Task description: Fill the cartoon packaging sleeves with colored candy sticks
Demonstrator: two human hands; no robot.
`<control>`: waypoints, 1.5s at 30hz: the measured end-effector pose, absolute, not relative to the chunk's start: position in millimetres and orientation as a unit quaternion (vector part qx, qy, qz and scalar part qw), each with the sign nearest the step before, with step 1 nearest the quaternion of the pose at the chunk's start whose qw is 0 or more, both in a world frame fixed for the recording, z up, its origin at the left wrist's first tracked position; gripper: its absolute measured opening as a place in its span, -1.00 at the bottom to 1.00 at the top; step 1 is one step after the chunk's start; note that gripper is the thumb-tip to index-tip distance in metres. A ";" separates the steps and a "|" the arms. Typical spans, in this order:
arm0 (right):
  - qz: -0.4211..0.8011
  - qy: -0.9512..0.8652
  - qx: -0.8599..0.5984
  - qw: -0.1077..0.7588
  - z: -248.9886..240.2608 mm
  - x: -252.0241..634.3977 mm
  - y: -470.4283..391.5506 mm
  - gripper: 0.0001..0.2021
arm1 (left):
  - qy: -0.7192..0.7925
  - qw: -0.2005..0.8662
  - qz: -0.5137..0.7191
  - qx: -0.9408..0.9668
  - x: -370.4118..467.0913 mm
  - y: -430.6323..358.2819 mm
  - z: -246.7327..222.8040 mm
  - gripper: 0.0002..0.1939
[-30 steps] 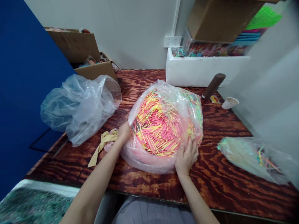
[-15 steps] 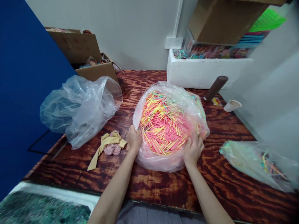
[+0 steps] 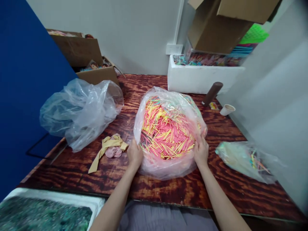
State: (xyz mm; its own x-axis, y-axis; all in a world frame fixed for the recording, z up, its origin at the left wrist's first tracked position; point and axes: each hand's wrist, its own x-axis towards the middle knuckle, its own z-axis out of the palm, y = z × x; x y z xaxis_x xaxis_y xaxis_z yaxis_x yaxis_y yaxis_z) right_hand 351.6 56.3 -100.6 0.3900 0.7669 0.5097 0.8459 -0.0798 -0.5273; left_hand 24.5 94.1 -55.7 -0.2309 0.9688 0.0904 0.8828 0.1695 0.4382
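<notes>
A clear plastic bag [image 3: 166,168] sits wide open in the middle of the wooden table [image 3: 154,192]. Heaped inside it are many thin pink and yellow sticks [image 3: 173,134], with some green and blue ones toward the back. My left hand [image 3: 134,154] grips the bag's left rim, fingers curled around the plastic. On the opposite side my right hand [image 3: 201,150] is closed on the bag's right edge, its fingertips partly hidden by the film. Left of my left hand lie a yellow cloth strip [image 3: 104,149] and a crumpled pink cloth [image 3: 114,152].
An empty-looking plastic bag [image 3: 86,112] lies at left before an open cardboard box [image 3: 98,75]. At back right stand a white foam box [image 3: 202,78], a brown cylinder [image 3: 212,93] and a paper cup [image 3: 227,109]. A smaller bag of sticks [image 3: 245,160] lies right.
Both hands have stayed on the bag, and its opening has been pulled a little wider. My right hand has shifted outward along the rim. The view has turned slightly right.
</notes>
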 end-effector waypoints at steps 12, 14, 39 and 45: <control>-0.004 -0.532 -0.739 0.413 -93.0 347.0 32.8 -0.54 | 0.764 0.086 0.167 0.617 15.0 72.6 -51.3 -0.88; 0.012 -0.525 -0.734 0.430 -76.6 342.4 23.5 -0.50 | 0.764 0.093 0.160 0.618 12.3 76.3 -49.9 -0.88; -0.016 -0.725 -0.646 0.240 -60.7 328.3 -58.0 -0.71 | 0.438 0.062 0.218 0.870 44.7 -15.2 -56.3 -0.67; -0.005 -0.685 -0.675 0.273 -37.3 310.7 -41.7 -0.75 | 0.421 0.032 0.220 0.879 23.9 -5.0 -64.8 -0.68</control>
